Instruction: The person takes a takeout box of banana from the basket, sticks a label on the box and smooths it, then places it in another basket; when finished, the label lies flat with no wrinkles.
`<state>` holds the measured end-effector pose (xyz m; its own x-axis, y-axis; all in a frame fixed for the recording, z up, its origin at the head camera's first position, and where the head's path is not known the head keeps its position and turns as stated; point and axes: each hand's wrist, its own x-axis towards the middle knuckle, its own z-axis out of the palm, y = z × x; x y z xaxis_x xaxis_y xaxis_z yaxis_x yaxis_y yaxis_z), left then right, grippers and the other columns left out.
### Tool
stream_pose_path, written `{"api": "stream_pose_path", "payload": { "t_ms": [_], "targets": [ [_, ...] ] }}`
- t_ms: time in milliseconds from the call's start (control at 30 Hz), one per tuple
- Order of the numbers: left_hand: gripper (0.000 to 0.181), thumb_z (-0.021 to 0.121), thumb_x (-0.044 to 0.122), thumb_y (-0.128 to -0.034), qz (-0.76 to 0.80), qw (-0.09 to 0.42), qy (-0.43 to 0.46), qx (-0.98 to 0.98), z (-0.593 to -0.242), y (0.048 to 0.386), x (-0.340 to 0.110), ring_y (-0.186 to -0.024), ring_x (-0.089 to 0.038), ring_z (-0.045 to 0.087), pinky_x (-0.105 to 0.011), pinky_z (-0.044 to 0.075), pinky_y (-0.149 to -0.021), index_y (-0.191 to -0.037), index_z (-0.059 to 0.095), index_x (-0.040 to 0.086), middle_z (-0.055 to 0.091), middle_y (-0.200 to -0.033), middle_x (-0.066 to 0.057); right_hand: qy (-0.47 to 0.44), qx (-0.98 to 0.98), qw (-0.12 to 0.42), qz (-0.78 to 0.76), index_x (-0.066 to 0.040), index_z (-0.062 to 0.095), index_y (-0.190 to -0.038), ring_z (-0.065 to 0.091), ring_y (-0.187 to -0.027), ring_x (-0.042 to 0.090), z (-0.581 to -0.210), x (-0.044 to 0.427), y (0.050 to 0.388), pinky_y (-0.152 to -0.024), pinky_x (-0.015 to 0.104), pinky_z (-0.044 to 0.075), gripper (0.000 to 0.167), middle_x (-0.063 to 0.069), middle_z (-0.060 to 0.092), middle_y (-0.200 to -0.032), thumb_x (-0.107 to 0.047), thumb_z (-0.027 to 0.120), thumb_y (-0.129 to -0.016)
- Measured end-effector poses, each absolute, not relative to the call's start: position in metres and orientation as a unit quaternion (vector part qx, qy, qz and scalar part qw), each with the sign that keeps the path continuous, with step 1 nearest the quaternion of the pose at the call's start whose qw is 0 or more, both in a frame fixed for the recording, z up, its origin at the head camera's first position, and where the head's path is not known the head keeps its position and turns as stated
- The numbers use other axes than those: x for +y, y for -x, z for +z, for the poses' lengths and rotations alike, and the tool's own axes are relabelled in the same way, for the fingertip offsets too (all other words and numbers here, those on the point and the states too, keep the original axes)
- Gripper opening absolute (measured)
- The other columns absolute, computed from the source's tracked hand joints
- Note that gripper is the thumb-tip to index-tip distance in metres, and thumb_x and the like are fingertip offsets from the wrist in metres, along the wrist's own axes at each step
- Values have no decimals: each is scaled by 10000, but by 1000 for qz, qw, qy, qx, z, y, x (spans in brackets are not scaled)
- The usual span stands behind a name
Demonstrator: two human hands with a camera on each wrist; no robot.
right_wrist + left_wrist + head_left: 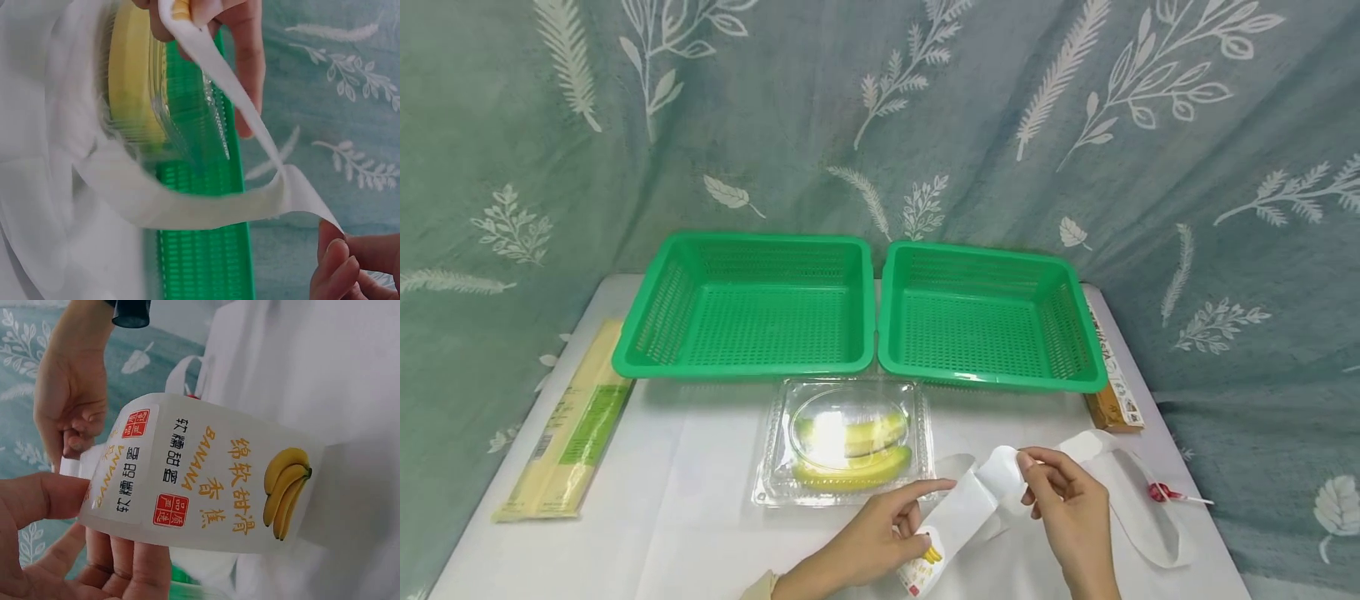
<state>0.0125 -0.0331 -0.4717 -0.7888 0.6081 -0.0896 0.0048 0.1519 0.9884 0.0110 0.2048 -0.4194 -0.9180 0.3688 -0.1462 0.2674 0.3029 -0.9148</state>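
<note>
A white paper label band [955, 508] printed with bananas and characters slants across the table's front. My left hand [880, 533] grips its printed part, thumb against fingers, which the left wrist view shows close up with the banana picture [287, 490]. My right hand [1067, 500] pinches the band's narrow white part between thumb and fingertips. In the right wrist view the band [206, 209] loops loosely between the right hand [350, 265] and the left hand [244, 56]. Just behind the left hand, a closed clear plastic box [782, 467] holds bananas [857, 475].
Two green baskets [748, 368] [992, 379] stand side by side at the back. A long pack of pale noodles [568, 433] lies left. At right are a brown-and-white carton [1116, 408], a red lollipop [1159, 492] and a loose white strip [1150, 529]. A patterned curtain [805, 108] hangs behind.
</note>
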Motion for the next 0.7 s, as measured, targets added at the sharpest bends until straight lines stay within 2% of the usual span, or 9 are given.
{"api": "stream_pose_path", "payload": {
  "t_ms": [200,333,500,600,700],
  "targets": [
    [714,627,-43,-836,594,247,-217,734,-476,-12,-30,-555,61,401,-116,411,-544,-1461,515,286,452,-659,106,195,-808,40,554,-133,708,-1144,625,-595,191,-417,208,-10,-516,267,518,243,-36,684,-668,-280,708,-950],
    [719,623,-46,-831,576,249,-217,748,-478,-13,-30,-527,64,388,-112,405,-528,-1471,507,260,443,-647,123,186,-811,43,553,-132,718,-1136,614,-584,169,-417,206,-11,-508,266,514,218,-26,669,-670,-261,695,-961],
    [560,669,28,-872,527,252,-228,779,-480,-14,-28,-445,87,397,-91,397,-487,-1406,576,171,470,-654,148,163,-812,27,561,-134,743,-1129,603,-569,140,-420,202,-12,-500,268,515,187,-9,662,-689,-208,682,-968],
    [451,709,154,-897,462,220,-245,823,-477,-17,-28,-544,97,480,-119,447,-552,-1340,625,152,583,-743,142,144,-814,-1,563,-134,751,-1122,638,-595,144,-423,196,-14,-513,278,535,179,19,706,-764,-188,678,-967],
    [389,727,252,-903,400,166,-265,862,-467,-22,-29,-737,56,566,-155,476,-669,-1276,660,161,681,-882,94,124,-817,-21,562,-133,749,-1111,659,-613,140,-426,190,-16,-510,281,540,169,54,745,-885,-179,670,-970]
  ]
}}
